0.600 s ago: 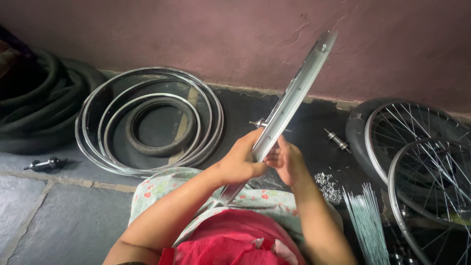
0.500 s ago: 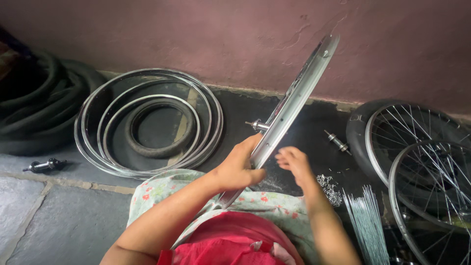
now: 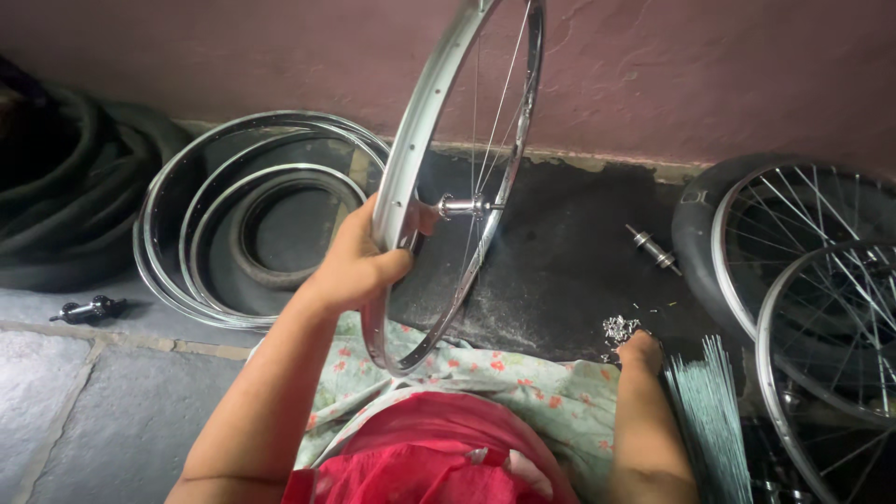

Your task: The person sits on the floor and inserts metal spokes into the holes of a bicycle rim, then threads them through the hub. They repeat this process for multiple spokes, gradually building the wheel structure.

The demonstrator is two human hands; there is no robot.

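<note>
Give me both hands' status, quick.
Left hand: closed on the rim.
Right hand: down by the nipples; grip cannot be told.

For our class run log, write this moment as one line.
left hand: gripping round silver metal wheel rim | right hand: at small silver nipple pile | rim upright

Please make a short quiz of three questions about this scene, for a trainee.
1. True or false: the left hand grips the wheel rim.
2. What is the right hand nearest to? A) the loose hub B) the pile of small metal parts C) the stacked bare rims
3. What lies just right of the right hand, on the floor?

Key: 1 true. 2 B. 3 The bundle of spokes.
</note>
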